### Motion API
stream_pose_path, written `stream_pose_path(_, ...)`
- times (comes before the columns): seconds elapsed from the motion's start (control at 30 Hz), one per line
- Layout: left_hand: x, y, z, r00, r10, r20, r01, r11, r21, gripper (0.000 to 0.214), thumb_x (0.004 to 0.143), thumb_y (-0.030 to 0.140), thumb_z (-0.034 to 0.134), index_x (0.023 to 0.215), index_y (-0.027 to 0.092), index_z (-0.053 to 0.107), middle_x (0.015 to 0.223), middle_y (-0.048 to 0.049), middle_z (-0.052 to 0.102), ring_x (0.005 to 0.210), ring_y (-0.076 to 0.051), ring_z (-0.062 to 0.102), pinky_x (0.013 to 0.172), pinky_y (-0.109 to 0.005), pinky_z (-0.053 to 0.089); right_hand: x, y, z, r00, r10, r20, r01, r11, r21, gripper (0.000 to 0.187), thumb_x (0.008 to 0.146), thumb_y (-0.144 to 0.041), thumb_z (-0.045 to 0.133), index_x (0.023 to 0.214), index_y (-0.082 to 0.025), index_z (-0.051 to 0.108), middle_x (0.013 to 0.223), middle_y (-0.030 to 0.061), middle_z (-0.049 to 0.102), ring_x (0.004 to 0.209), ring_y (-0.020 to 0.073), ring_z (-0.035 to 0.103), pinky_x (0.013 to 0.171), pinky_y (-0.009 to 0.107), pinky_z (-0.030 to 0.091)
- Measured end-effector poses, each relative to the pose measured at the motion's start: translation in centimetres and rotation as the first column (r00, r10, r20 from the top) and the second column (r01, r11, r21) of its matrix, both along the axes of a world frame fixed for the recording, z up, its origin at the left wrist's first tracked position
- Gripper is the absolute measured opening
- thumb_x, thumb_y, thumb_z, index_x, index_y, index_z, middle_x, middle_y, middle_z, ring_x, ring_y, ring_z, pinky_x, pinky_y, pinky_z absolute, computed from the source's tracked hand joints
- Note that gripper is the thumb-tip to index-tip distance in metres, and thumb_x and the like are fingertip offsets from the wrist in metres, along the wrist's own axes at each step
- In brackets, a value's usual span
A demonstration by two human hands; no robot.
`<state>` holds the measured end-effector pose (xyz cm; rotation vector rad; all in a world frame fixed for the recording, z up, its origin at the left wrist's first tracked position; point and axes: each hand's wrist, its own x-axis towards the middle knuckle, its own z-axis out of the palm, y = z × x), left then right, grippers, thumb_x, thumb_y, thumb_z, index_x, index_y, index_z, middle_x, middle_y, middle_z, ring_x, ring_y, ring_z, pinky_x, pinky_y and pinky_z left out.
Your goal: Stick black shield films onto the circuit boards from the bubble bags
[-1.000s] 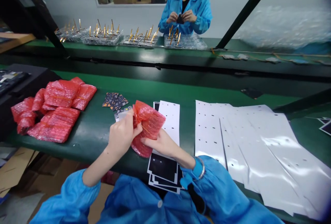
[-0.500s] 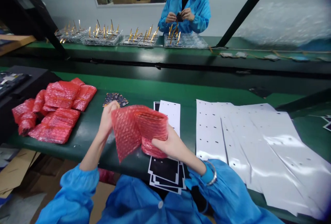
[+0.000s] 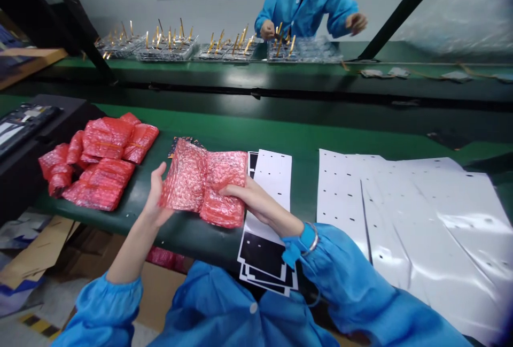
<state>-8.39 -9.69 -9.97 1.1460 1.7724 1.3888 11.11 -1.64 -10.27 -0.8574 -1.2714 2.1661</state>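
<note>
While we sit at green bench [image 3: 280,136], white punched sheets [image 3: 412,218] spread at our 2 o'clock, red bubble bags [image 3: 100,162] heaped at 10 o'clock. Unfolded bubble bag [image 3: 204,184] lies at 12 o'clock between our hands: left hand [image 3: 156,197] spread open, touching bag's left edge; right hand [image 3: 256,202] laid over bag's lower right, clamp uncertain.

Left hand [image 3: 156,197] and right hand [image 3: 250,194] are working over the table [image 3: 304,192], a red bubble bag [image 3: 204,184] filling the gap between them. Piled red bags [image 3: 100,162] are crowding the left approach; black-printed cards [image 3: 262,259] are lying just below the right wrist. A green lane is running beside the white film sheets [image 3: 404,218].
</note>
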Motion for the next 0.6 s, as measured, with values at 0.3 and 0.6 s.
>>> stream_pose_path(0.3,-2.0,1.7,2.0,0.971,0.100,0.216,-0.096,0.995,-0.032,0.052,0.062,0.056,0.088,0.087,0.015,0.070,0.078,-0.0036,0.074,0.072,-0.018,0.069,0.066,-0.028,0.058,0.2,0.7,-2.1,0.987,0.009,0.159,-0.003,0.999,-0.042,0.068,0.086,-0.031,0.072,0.145,-0.022,0.040,0.126,0.0141,0.065,0.089,0.0222,0.076,0.073,0.041,0.068)
stream_pose_path(0.6,-6.3,3.8,12.2,0.963,0.268,-0.040,-0.255,0.945,0.204,0.022,0.090,0.015,0.069,0.107,0.002,0.067,0.097,-0.0017,0.075,0.079,-0.004,0.065,0.088,-0.028,0.057,2.1,0.4,-3.7,0.968,-0.035,0.247,0.028,0.999,0.033,0.069,0.091,-0.036,0.068,0.151,-0.026,0.036,0.142,0.0177,0.044,0.076,0.0150,0.075,0.068,0.035,0.069)
